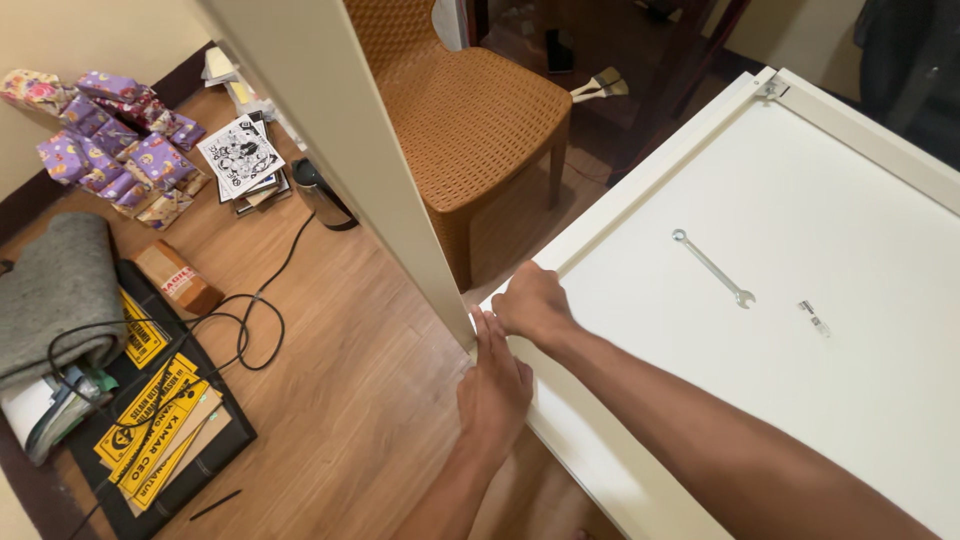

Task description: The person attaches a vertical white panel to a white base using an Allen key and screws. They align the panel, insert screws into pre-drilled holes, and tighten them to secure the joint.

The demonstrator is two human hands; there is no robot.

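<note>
A large white panel [800, 330] with a raised frame lies flat across the right side. An upright cream board [330, 130] rises from the panel's near-left corner. My right hand [532, 302] rests curled on the panel's frame at that corner, beside the foot of the upright board. My left hand [494, 388] lies flat with fingers together against the panel's outer edge just below that corner. A silver wrench [712, 267] lies on the panel, with a small metal fitting [814, 318] to its right.
An orange woven plastic chair [470, 120] stands behind the upright board. On the wooden floor at left are a black cable [250, 320], a grey blanket [55, 290], yellow signs [155, 425], a small brown box [178, 278], purple-wrapped parcels [110, 140], books and a dark cylindrical flask [320, 195].
</note>
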